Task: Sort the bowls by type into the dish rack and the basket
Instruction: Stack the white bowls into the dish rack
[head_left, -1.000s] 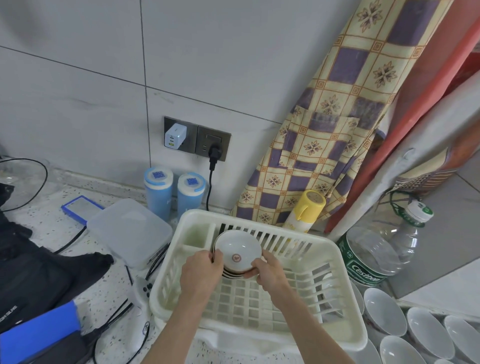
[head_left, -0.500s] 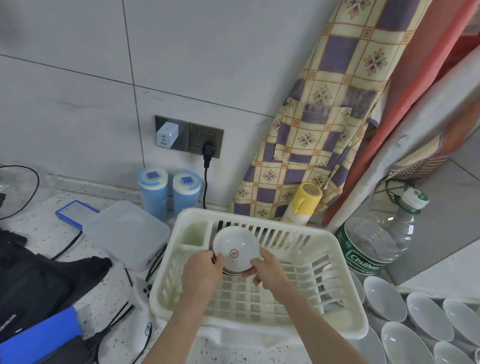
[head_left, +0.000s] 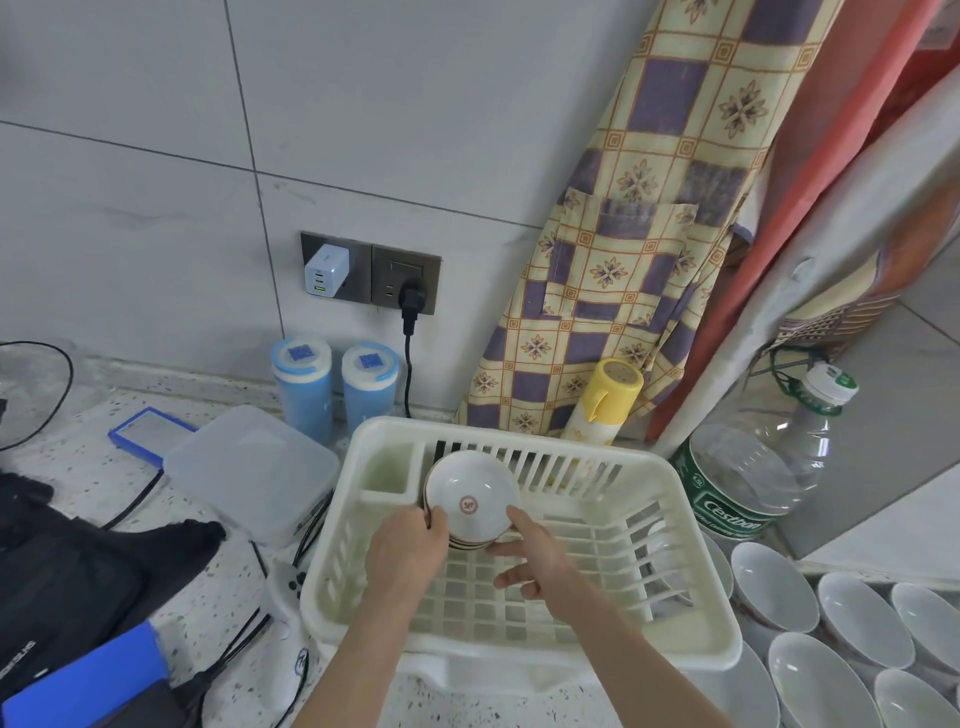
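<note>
At the near right, plain white glazed bowls (head_left: 789, 597) sit crowded together beside the cream slotted plastic dish rack (head_left: 519, 631), waiting their turn. Inside the rack, at its far left, both hands steady a small stack of white bowls with a red emblem inside (head_left: 470, 501), tipped on edge against the back wall next to the cutlery pocket. The left hand (head_left: 408, 548) curls around the stack's left rim; the right hand (head_left: 535, 558) grips the right rim with thumb and forefinger, its other fingers spread loose. To do this well, I judge the stack should be leaned firmly on the back slats and let go slowly, one hand at a time, so nothing rolls
</note>
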